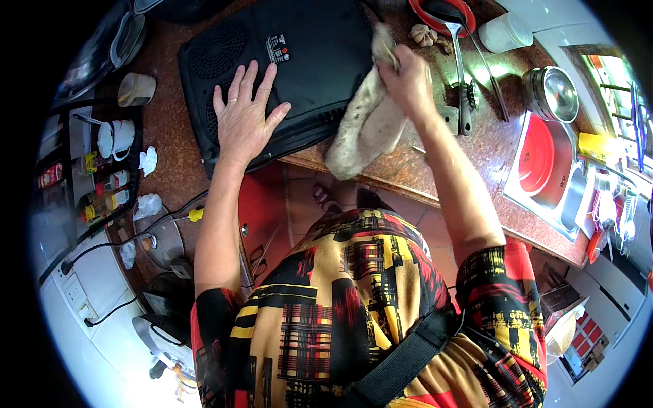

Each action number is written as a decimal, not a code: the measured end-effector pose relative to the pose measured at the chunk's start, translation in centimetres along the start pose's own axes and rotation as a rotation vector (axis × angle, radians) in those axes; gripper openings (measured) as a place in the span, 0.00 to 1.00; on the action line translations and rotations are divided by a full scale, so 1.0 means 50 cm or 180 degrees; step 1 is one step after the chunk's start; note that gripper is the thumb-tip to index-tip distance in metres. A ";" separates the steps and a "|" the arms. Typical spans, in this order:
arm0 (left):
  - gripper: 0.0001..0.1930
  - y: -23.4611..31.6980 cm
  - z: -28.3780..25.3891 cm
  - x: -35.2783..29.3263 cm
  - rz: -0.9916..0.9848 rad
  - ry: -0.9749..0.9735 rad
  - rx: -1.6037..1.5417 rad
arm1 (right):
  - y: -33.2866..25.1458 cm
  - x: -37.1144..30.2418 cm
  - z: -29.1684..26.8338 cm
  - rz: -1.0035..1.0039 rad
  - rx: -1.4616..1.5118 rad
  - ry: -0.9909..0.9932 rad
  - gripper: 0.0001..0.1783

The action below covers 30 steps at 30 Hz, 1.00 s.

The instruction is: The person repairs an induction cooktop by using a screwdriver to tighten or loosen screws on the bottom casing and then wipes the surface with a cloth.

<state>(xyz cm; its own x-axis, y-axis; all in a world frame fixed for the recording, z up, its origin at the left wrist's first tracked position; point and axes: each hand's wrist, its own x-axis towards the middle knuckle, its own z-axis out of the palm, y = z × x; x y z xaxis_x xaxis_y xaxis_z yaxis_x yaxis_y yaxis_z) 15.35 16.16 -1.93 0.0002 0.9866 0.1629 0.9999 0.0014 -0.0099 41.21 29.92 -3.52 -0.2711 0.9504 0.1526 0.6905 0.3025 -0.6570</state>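
A black induction cooker [316, 61] lies on the counter with its underside up, showing round fan vents and a label. My left hand [246, 126] rests flat on it, fingers spread, beside the vents. At the cooker's right edge, my right hand [411, 76] grips a stained, greyish-white rag [367, 129]. The rag is bunched under my fingers, and its lower part hangs past the counter's front edge. Part of it rises above my fist, against the cooker's side.
To the right lie garlic [424, 35], a long-handled utensil [460, 81], stacked metal pots [559, 94] and a sink with a red basin [534, 160]. On the left are a plastic tub [136, 89], a white mug [116, 139], crumpled tissue [147, 161] and a black cord [163, 221].
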 end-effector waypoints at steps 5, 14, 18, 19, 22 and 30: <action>0.34 0.006 -0.003 -0.006 0.0037 -0.0022 -0.0047 | -0.026 -0.133 -0.030 0.0420 0.0143 0.0080 0.09; 0.35 0.007 -0.008 -0.010 0.0069 -0.0073 -0.0069 | -0.033 -0.134 -0.073 0.0612 0.1384 0.0015 0.08; 0.35 0.002 0.003 -0.010 0.0128 0.0072 -0.0085 | -0.020 -0.105 -0.028 0.0114 0.0704 -0.0009 0.10; 0.35 -0.001 0.002 -0.002 0.0135 0.0066 -0.0082 | -0.020 -0.079 -0.026 0.0067 0.0508 -0.0051 0.10; 0.35 0.004 -0.007 -0.001 0.0145 -0.0005 -0.0072 | -0.045 -0.037 -0.026 0.0043 0.0169 0.0003 0.10; 0.35 0.004 -0.001 -0.011 0.0101 0.0066 -0.0129 | -0.049 -0.114 -0.017 -0.0173 -0.0055 0.0404 0.10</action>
<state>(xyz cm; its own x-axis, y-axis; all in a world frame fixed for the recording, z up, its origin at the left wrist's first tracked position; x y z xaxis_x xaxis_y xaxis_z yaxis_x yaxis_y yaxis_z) 15.56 15.63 -1.97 0.0316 0.9825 0.1835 0.9990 -0.0367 0.0244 41.63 23.83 -2.18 -0.2222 0.9337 0.2807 0.6889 0.3541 -0.6325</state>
